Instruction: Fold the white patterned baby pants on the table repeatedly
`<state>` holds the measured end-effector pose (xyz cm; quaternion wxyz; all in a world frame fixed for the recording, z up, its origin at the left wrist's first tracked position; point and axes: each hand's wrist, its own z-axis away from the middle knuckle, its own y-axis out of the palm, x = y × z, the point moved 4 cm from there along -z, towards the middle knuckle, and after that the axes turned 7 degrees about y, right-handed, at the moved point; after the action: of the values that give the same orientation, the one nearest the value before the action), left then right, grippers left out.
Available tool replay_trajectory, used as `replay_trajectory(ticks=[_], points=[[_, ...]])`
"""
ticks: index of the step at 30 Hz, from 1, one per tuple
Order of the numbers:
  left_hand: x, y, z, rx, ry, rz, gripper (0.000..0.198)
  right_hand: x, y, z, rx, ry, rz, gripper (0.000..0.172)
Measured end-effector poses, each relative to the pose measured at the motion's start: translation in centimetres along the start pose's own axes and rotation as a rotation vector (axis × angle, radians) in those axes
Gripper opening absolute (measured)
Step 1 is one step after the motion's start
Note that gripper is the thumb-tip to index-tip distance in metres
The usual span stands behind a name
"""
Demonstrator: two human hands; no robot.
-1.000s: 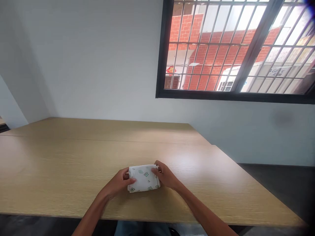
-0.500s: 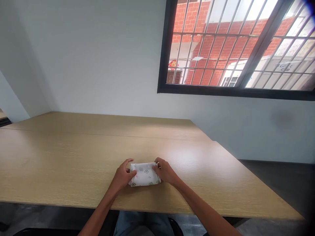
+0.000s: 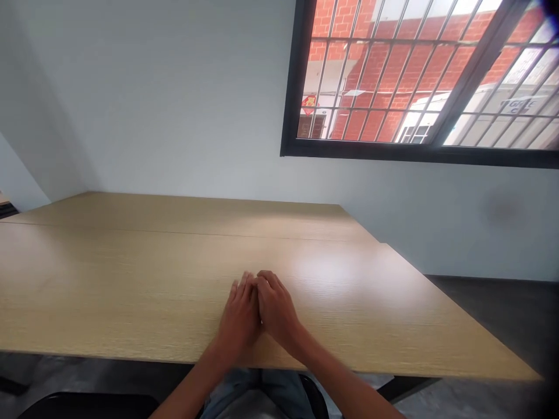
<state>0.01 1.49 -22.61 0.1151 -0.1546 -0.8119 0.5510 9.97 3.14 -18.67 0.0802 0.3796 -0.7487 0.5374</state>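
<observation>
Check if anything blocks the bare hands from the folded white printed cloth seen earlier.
Nothing visible does on the pale wooden tabletop, but the left hand and right hand meet, and no cloth shows.

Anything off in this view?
A blurry dark smudge at right, below the window; it breaks the otherwise even wall, possibly a lens mark. No spill shows around the left hand or right hand.
</observation>
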Motion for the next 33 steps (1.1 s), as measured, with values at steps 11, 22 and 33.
replay_trajectory(ticks=[11, 22, 33], points=[[1.5, 3.6, 0.0, -0.003, 0.153, -0.108, 0.066, 1.0, 3.3, -1.8, 0.146, -0.110, -0.043, 0.022], [2.4, 3.2, -2.5, 0.295, 0.089, 0.199, 0.067, -1.8, 5.4, -3.8, 0.132, -0.003, -0.040, 0.019], [4.7, 4.9, -8.2, 0.260, 0.049, 0.420, 0.058, -6.5, 5.7, -8.2, 0.098, 0.085, 0.155, 0.028]])
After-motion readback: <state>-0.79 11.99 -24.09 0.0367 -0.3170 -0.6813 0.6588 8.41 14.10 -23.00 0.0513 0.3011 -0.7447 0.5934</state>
